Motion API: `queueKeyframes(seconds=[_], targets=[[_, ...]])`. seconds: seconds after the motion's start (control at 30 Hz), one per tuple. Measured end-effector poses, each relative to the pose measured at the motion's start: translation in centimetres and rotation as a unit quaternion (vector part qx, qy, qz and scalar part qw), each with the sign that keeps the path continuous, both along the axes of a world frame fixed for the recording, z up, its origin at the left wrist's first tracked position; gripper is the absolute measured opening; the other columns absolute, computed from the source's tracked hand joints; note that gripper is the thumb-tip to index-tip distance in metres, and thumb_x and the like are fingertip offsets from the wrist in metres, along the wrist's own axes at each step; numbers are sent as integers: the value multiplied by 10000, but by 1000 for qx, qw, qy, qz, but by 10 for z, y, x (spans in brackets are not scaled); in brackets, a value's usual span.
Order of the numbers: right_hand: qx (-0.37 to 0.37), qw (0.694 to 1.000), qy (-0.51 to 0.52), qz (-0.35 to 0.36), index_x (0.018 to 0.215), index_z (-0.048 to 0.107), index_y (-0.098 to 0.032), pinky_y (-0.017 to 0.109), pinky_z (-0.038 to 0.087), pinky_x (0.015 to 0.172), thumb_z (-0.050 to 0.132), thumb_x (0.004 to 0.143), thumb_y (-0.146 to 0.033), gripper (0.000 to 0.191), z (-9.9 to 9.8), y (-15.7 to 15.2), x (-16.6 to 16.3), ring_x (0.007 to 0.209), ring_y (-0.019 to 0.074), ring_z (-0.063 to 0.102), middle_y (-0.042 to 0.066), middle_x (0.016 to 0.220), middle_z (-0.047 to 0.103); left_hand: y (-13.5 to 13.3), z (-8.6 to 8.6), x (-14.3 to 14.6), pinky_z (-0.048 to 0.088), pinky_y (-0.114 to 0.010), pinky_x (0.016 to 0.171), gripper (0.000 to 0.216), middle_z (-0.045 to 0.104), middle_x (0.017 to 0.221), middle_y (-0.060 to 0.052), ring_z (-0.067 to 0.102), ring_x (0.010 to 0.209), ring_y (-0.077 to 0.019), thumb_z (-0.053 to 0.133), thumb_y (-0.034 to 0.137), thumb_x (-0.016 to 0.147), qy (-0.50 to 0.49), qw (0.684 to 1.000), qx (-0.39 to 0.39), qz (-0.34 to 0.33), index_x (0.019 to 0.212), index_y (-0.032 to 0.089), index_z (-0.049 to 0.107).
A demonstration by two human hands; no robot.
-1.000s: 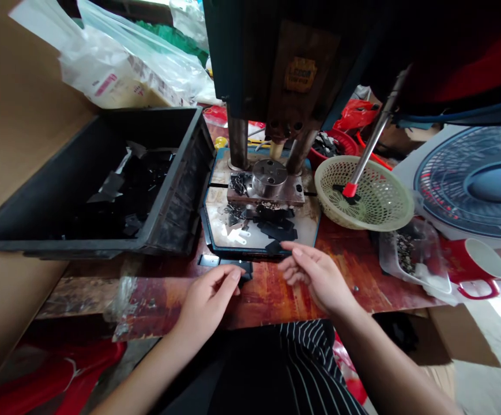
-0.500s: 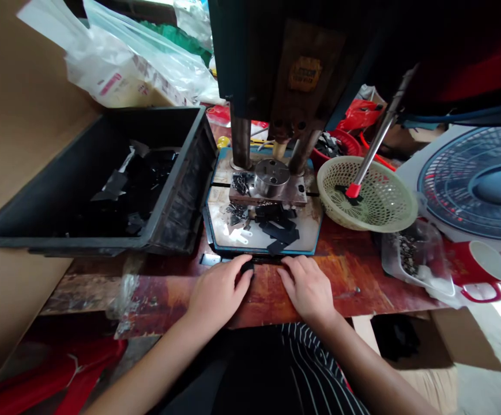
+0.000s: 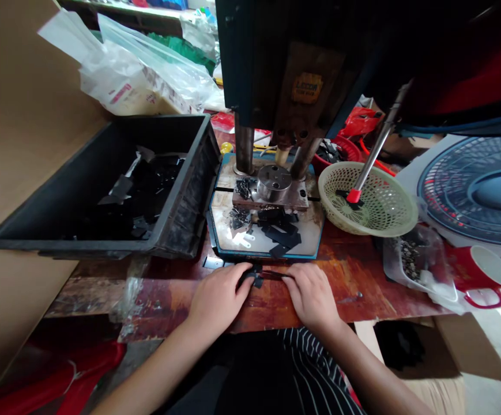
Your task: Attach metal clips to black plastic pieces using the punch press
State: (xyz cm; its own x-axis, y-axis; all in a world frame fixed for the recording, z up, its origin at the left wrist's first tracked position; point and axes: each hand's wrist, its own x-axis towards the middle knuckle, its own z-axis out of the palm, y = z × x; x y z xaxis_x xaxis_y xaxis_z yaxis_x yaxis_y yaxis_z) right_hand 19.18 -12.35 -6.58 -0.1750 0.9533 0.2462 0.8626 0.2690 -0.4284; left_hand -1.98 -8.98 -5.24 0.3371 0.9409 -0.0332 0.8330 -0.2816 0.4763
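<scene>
A thin black strip (image 3: 264, 275) is held just in front of the press's base plate (image 3: 221, 210), low over the worn wooden bench (image 3: 354, 288). Its left end is pinched by the curled fingers of the left hand (image 3: 218, 297), and its right end by the nearly closed fingertips of the right hand (image 3: 313, 294). A light, even pinch at both ends is judged best, so that the strip is kept flat and unbent. Left of the base plate a black bin (image 3: 189, 207) of offcuts is set. Right of it a plastic basket (image 3: 399, 219), a red mug (image 3: 483, 279) and a fan (image 3: 475, 190) are crowded in.

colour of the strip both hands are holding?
Black. The strip shows best in the head view, the only view here.
</scene>
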Motion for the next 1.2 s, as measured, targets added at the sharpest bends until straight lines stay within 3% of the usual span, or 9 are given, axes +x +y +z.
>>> queueKeyframes(seconds=[0.1,0.17,0.27,0.33,0.47,0.67,0.83,1.03,1.2], targets=[[-83,989,121,-28,923,620,-208,314,444,751,413,922,-284,221,5,-2,0,802,191,566,59,854,645,-4,5,-4,461,-387,817,257,656,974,-69,600,914,-242,478,342,887,-111,994,4,16,1065,225,622],[-160,966,195,-53,854,608,-203,283,451,666,431,903,-333,224,8,-2,-3,712,172,561,40,776,635,-6,9,-3,480,-364,803,293,639,1032,-75,605,893,-214,497,351,877,-226,972,-62,36,1118,222,603],[-240,924,291,-63,801,590,-194,241,421,575,463,868,-379,235,13,1,-13,618,137,520,5,683,596,-6,14,3,501,-325,792,430,637,1082,-79,622,901,-187,555,335,840,-398,885,-234,61,1249,208,518],[-264,902,334,-64,752,579,-188,231,399,566,483,848,-397,249,17,3,-19,607,126,497,-6,657,568,-6,14,7,503,-303,770,464,662,955,-61,630,850,-173,598,322,806,-462,825,-317,73,1240,176,522],[-301,878,367,-61,722,600,-175,232,378,586,514,825,-440,297,21,5,-23,621,123,496,-8,665,569,-5,14,11,487,-248,690,362,640,796,-15,610,725,-127,639,334,783,-504,765,-384,116,1093,151,595],[-339,866,365,-41,728,612,-165,226,361,566,502,837,-501,370,20,5,-21,587,115,493,-14,631,569,-5,15,11,461,-209,600,307,583,719,11,571,654,-104,662,353,759,-523,735,-410,136,976,142,608],[-364,837,408,-2,667,545,-171,221,370,570,505,827,-547,410,30,9,-21,577,105,462,-23,609,526,-6,14,9,447,-178,563,401,581,740,11,586,649,-97,695,289,714,-535,697,-459,130,1080,169,583],[-374,839,395,26,631,504,-174,221,354,565,525,816,-550,420,40,14,-17,576,101,437,-30,595,491,-9,16,8,460,-201,597,455,627,774,1,608,678,-112,703,283,708,-532,713,-442,116,1133,196,567],[-374,841,388,53,631,513,-166,217,354,577,528,832,-490,382,48,17,-13,597,100,446,-24,620,504,-10,15,8,456,-213,582,476,603,689,21,605,641,-118,730,269,690,-559,710,-417,95,1127,180,564]])
